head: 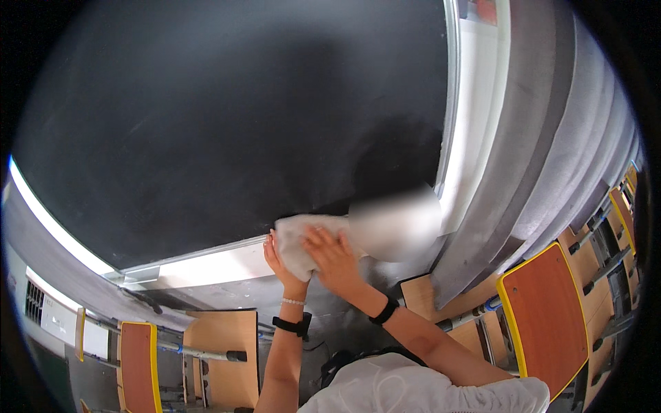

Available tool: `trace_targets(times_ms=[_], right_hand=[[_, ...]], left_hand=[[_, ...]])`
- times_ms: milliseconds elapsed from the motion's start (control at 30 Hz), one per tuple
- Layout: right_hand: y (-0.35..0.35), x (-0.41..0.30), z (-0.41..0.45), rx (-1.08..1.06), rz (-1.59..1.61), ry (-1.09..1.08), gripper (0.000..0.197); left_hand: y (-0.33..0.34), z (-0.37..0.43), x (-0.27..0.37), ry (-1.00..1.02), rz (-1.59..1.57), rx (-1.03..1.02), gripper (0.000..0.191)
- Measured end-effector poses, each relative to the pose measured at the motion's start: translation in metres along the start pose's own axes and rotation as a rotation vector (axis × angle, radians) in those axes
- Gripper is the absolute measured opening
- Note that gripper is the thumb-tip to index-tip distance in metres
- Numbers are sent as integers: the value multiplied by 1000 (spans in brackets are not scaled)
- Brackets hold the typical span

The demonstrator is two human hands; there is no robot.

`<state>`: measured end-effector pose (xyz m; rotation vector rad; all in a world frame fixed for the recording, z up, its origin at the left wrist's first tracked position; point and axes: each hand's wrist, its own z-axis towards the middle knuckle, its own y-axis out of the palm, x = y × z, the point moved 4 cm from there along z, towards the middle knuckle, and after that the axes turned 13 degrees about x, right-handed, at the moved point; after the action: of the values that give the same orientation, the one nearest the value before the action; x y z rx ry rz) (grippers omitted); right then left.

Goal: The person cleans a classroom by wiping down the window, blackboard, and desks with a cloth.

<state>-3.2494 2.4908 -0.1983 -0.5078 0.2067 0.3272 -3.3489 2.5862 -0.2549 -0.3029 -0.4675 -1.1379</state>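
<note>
A pale, folded cloth (293,240) lies against the lower edge of a blackboard (222,129), near its right corner. My left hand (280,263) is at the cloth's left side, its fingers upright along that edge and its palm partly covered. Over the cloth's front, my right hand (333,260) presses with the fingers slightly spread and a little blurred. To the right of the cloth, a blurred pale patch hides part of the board's corner and whatever is there. Both wrists wear black bands, and the left one also has a beaded bracelet.
A white strip (211,267) runs under the board's lower frame. Grey curtain-like folds (532,129) hang at the right. Wooden classroom furniture with a yellow-edged panel (547,310) stands at the lower right, and another such panel (138,366) at the lower left.
</note>
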Motion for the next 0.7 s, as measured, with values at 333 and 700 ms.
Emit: trace_targets(times_ms=[333,700], right_hand=[[-21,43,-13,88,-31,67,55],[-102,65,39,541,-94,177,39]], left_hand=[[0,9,26,480,405,-127,56],[-7,10,27,382,432,-226,64]])
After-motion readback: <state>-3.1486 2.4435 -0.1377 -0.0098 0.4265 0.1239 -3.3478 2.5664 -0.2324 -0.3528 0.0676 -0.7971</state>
